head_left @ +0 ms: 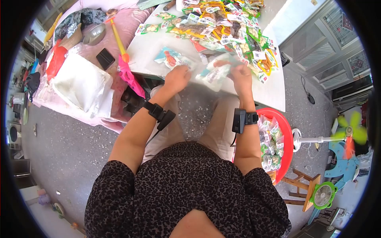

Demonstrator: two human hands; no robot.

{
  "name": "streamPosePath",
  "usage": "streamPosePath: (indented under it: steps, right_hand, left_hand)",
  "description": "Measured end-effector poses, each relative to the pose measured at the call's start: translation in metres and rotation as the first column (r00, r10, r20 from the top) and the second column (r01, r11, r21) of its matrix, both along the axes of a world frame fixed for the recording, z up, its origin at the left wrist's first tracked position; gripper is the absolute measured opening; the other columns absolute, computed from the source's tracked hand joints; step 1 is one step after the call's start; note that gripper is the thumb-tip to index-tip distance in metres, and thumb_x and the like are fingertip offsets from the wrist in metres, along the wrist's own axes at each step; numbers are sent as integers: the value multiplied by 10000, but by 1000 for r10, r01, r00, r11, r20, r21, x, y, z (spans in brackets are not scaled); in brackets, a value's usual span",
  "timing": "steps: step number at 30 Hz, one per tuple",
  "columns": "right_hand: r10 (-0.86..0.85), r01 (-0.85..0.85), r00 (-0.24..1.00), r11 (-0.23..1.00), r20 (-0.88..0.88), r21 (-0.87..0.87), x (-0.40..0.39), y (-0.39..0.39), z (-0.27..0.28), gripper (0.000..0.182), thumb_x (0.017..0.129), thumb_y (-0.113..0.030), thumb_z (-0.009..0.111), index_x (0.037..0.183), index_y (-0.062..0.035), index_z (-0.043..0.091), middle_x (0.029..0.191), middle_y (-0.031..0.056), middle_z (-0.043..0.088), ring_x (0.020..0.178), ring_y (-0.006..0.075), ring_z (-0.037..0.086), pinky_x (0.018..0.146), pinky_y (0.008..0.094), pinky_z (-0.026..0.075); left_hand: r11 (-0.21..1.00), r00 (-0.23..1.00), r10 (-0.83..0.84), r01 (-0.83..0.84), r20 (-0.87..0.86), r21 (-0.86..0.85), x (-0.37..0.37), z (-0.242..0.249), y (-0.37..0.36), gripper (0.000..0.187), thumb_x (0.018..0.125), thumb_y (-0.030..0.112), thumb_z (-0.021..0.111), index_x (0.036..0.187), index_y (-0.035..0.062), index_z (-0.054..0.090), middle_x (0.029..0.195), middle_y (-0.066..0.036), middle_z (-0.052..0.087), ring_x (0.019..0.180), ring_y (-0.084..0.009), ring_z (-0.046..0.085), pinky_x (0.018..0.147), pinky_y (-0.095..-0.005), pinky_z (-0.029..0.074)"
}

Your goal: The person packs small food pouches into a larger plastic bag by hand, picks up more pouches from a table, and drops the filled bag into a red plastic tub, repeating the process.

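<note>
My left hand (177, 77) is closed in a pinch at the table's front edge, close to a clear plastic bag with an orange-red print (171, 58). On the right, my right hand (240, 75) has its fingers pinched at the right side of another clear, blue-tinted bag (216, 75), which hangs over the edge and is partly blurred. What the left fingertips hold is hidden. A large pile of small packets (214, 25), green, yellow and white, lies just beyond both hands on the white table (147, 49).
A red tub (286, 139) filled with packets stands beside my right forearm. To the left, a pink-covered surface (119, 27) bears a white sheet stack (81, 83), a phone (105, 58) and a metal bowl (94, 35). A wooden stool (309, 192) and fans are at the lower right.
</note>
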State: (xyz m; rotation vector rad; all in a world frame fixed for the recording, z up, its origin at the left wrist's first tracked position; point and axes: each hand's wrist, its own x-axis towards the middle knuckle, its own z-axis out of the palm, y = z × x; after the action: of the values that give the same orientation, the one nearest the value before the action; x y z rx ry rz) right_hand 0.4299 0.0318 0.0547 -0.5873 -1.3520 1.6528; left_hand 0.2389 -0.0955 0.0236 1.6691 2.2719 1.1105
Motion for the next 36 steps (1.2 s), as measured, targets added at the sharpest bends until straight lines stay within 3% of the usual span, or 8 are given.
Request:
streamPosePath:
  steps: [4,8,14,18,26,27,31,36]
  right_hand:
    - [181,-177,982,981,53,-81,8,-24,12,137,713,9,539,629,-63,457,611,-22,469,542,57,468,521,217,462]
    - [340,-332,936,939,90,-92,15,-38,7,141,698,19,549,631,-63,455,603,-25,465,529,51,460,500,203,444]
    - [142,-184,981,905,-134,-383,21,-63,-11,278,741,-156,568,965,-48,443,835,54,533,762,128,521,603,243,462]
    - [414,-517,848,782,-330,-347,38,-90,-17,544,727,-326,580,1134,-48,348,1033,81,485,900,166,505,633,276,471]
    - [-23,-72,979,894,-205,-443,29,-101,-22,301,763,-15,462,1061,15,430,965,89,531,857,178,533,727,292,447]
    - [-45,-49,978,897,-202,-440,30,-96,-22,295,758,17,441,1052,22,435,965,92,531,856,181,535,743,293,441]
    - [-96,17,981,908,-170,-418,35,-80,-31,291,745,50,423,1035,32,445,961,99,531,842,175,536,746,287,433]
    - [-80,75,997,929,-1,-362,31,-79,-43,294,742,46,435,1035,35,442,944,92,532,833,167,528,728,273,425]
  left_hand:
    - [999,841,-14,-8,541,38,18,22,-5,231,774,262,449,846,50,507,738,-78,520,703,-180,505,614,-311,401]
    - [907,-121,-243,324,962,270,44,39,-17,397,781,274,515,1089,36,440,750,28,458,639,-69,428,612,-227,378]
    - [913,3,-323,262,946,311,62,24,-14,489,773,231,485,1217,82,345,860,30,465,777,-77,384,712,-227,316]
    - [926,-12,-363,104,932,362,60,15,-3,292,755,215,516,997,60,463,783,5,451,719,-93,388,678,-247,321]
    - [935,78,-336,149,939,322,82,29,-2,304,747,305,542,897,45,492,708,-1,426,681,-84,400,656,-239,334]
    - [967,323,-240,159,916,198,79,34,-4,309,737,300,548,894,39,494,721,-18,440,691,-102,419,646,-256,349]
    - [995,989,36,-49,143,90,42,23,-15,321,695,240,557,940,40,500,799,-91,492,761,-214,499,650,-323,409]
    - [984,968,114,-141,-223,-110,25,13,-16,230,683,206,519,832,31,504,805,-150,509,764,-313,513,645,-388,422]
